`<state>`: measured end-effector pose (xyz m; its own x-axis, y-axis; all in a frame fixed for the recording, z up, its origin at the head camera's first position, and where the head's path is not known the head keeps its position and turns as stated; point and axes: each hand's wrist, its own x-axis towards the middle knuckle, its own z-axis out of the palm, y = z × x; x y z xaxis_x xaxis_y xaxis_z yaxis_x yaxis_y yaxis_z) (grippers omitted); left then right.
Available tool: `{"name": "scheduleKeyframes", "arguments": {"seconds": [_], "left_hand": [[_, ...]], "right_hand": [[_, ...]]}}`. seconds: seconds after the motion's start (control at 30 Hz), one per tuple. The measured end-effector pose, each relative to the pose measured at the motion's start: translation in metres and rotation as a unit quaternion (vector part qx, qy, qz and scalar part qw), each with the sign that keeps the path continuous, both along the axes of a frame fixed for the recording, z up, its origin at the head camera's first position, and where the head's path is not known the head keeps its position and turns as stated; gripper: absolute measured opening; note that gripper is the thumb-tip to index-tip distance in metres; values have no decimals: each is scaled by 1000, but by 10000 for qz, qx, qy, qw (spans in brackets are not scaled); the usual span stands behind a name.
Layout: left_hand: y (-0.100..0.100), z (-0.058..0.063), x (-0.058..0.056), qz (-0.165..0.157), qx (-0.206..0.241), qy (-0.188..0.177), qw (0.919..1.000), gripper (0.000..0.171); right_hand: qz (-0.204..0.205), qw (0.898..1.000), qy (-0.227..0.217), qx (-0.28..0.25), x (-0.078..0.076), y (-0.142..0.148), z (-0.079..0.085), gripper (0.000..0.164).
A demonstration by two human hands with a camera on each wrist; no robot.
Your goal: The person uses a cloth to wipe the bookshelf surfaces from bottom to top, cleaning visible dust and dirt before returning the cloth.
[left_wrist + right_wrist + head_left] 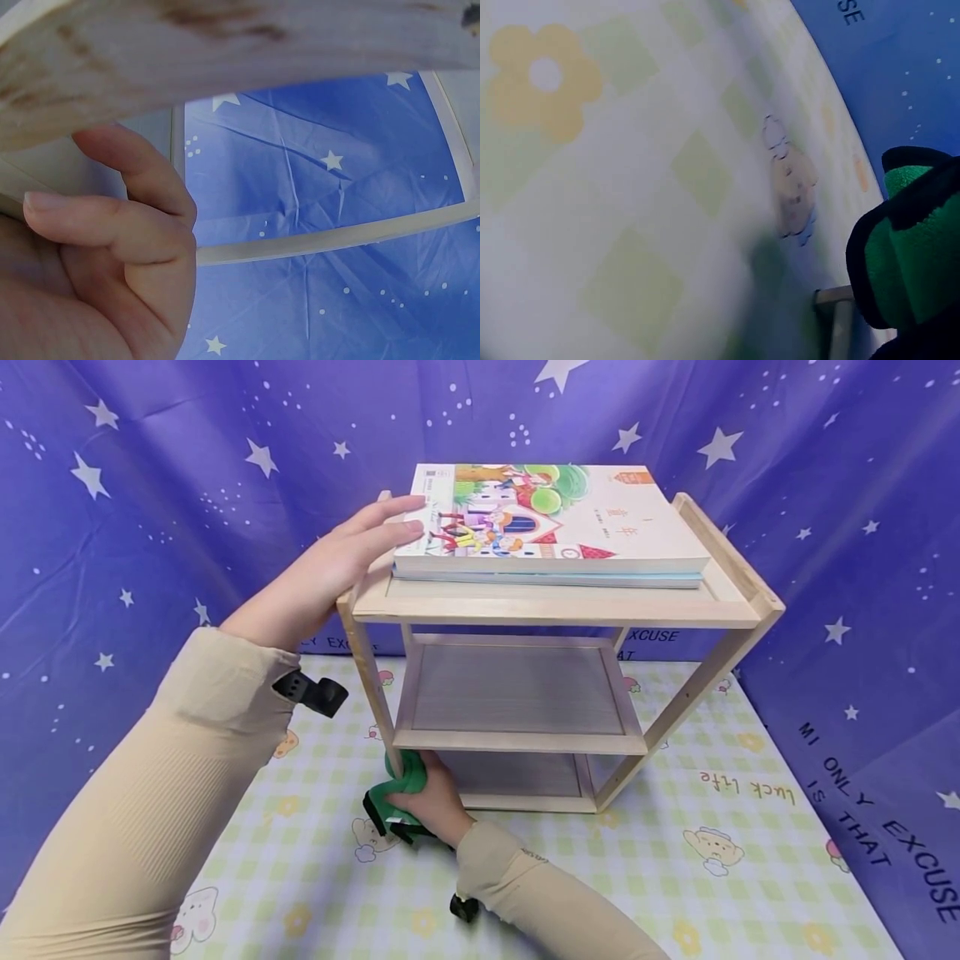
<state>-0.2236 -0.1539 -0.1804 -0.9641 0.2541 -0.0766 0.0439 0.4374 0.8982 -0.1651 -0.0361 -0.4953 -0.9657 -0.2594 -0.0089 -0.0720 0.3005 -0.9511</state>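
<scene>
A light wooden three-tier shelf (551, 603) stands with picture-covered books (570, 518) stacked on its top tier. My left hand (352, 547) holds the top left side of the shelf, two fingertips against the top book's left end. In the left wrist view, bent fingers (142, 217) reach in under a wooden bar (247, 45). Low down, my right hand (435, 797) grips a green cloth (405, 777) with black edging, pressed around the shelf's front left leg (375, 689). The right wrist view shows the folded cloth (922, 247), with the right hand out of sight there.
The shelf stands on a green-and-white checked tablecloth (757, 827) printed with flowers and cartoon figures. A blue curtain (187, 460) with white stars hangs behind and at both sides. The middle tier (517, 685) and bottom tier (517, 774) lie under the books.
</scene>
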Motion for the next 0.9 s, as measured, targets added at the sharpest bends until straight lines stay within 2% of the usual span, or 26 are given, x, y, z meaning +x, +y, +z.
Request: {"name": "scheduleKeyframes", "arguments": {"seconds": [0.37, 0.63, 0.77, 0.9], "left_hand": [[0, 0, -1, -35, 24, 5, 10000, 56], [-1, 0, 0, -49, 28, -6, 10000, 57], [-1, -1, 0, -64, 43, 1, 10000, 57], [0, 0, 0, -50, -8, 20, 10000, 57]], "right_hand": [[-252, 9983, -76, -518, 1, -1, 21, 66], [9, 9871, 258, -1580, 0, 0, 34, 61], [164, 9823, 350, -1833, -1, 1, 31, 65], [128, 9837, 426, -1742, -1, -1, 25, 65]]}}
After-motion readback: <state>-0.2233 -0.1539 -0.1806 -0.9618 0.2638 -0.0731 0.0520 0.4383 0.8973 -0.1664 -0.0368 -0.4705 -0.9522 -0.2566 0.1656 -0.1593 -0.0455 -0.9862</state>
